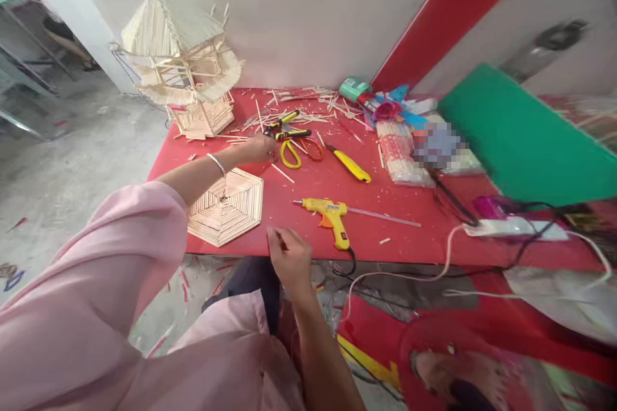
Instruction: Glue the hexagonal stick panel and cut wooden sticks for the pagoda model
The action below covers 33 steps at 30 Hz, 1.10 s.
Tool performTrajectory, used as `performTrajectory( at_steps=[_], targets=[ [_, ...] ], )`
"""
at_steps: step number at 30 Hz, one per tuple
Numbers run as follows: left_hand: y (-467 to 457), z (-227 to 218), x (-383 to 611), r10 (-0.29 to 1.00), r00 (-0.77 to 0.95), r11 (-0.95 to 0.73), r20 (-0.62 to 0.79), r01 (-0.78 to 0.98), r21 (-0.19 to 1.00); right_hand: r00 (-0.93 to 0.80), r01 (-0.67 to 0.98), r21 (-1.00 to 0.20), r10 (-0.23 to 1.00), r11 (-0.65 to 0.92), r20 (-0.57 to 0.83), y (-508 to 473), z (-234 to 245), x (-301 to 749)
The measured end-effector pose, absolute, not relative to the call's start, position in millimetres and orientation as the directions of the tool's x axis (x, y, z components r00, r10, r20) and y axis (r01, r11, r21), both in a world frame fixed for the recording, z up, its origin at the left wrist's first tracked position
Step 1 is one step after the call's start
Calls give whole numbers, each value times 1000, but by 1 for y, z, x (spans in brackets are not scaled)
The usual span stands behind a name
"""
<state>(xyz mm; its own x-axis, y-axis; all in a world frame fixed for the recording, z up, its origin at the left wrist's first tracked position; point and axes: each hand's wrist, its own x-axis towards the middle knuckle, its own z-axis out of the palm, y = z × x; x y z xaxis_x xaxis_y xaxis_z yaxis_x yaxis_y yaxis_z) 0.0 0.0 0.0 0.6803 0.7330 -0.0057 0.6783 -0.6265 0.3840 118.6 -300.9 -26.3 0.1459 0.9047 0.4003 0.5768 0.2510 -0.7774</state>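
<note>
Reaching across the flat stick panel (236, 205), the left hand (265, 149) is beside pliers (295, 134) on the red table (400, 244); I cannot tell its grip. The right hand (292, 260), loosely half-open, is near the glue gun (332, 210).

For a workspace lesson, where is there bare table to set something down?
Mostly bare: between the stick panel and glue gun, and between the glue stick and power strip. Crowded: around the left hand, with pliers, scissors, loose sticks.

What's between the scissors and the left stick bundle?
In the head view, a yellow utility knife lies between the scissors and the left stick bundle, plus wood scraps on the red tabletop.
</note>
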Motion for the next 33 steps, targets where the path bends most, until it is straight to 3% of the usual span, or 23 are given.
performTrajectory(
  at_steps=[6,9,14,18,21,25,27,33],
  targets=[
    [-2,-4,-5,802,592,-575,80,729,372,156,588,-774,906,235,393,-302,-24,117],
    [3,0,-14,809,569,-572,147,704,420,155,584,-777,908,233,389,-302,-24,117],
    [-18,6,-13,679,711,-708,183,567,421,145,611,-748,893,257,425,-301,-25,117],
    [-51,6,1,517,853,-821,77,468,328,146,612,-746,890,261,431,-301,-25,117],
    [-53,7,-1,608,794,-772,9,589,240,150,608,-752,893,254,423,-301,-25,117],
    [-28,12,-25,824,566,-562,-21,821,102,153,609,-750,890,257,429,-300,-26,116],
    [-22,15,-33,836,549,-548,7,832,89,151,614,-744,886,264,439,-300,-26,116],
    [-40,4,-6,612,789,-778,52,588,220,145,592,-761,894,265,424,-301,-26,117]
  ],
)
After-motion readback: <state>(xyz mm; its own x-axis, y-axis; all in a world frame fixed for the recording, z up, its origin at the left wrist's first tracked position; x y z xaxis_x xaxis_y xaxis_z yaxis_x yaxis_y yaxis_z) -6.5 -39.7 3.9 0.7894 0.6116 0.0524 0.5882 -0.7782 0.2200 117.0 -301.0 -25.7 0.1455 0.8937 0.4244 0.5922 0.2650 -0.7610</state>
